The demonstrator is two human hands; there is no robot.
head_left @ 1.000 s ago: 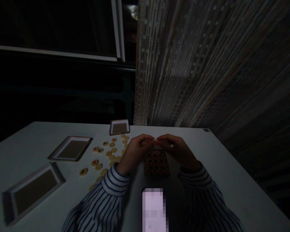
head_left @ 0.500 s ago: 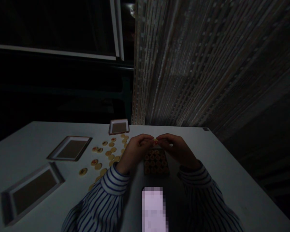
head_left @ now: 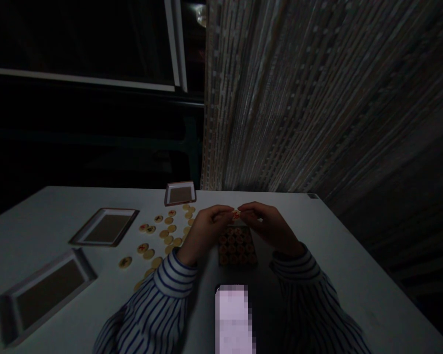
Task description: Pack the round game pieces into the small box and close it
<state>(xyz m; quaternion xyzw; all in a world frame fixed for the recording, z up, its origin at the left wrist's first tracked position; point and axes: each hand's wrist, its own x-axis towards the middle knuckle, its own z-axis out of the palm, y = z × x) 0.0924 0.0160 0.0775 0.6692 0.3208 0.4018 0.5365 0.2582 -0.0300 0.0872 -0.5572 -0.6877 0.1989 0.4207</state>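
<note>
A round xiangqi piece (head_left: 236,215) with a red character is pinched between the fingertips of both hands. My left hand (head_left: 208,227) has its fingers closed at the piece's left edge, and my right hand (head_left: 270,225) grips its right edge. Just below and nearer to me lies a dark box (head_left: 237,264) filled with rows of round pieces. The far end of that box is partly hidden behind the hands. Loose xiangqi pieces (head_left: 169,240) are scattered left of my left hand, some face up with red or dark characters, others blank side up.
Three shallow open trays or lids lie to the left: a near one (head_left: 7,314), a middle one (head_left: 74,238) and a small far one (head_left: 166,200). A lit phone (head_left: 233,319) is at the front edge. A strip curtain (head_left: 258,98) hangs behind the white table (head_left: 317,231).
The held piece is turned a little, so its red face shows more. Both hands stay almost in place; the view has shifted slightly.
</note>
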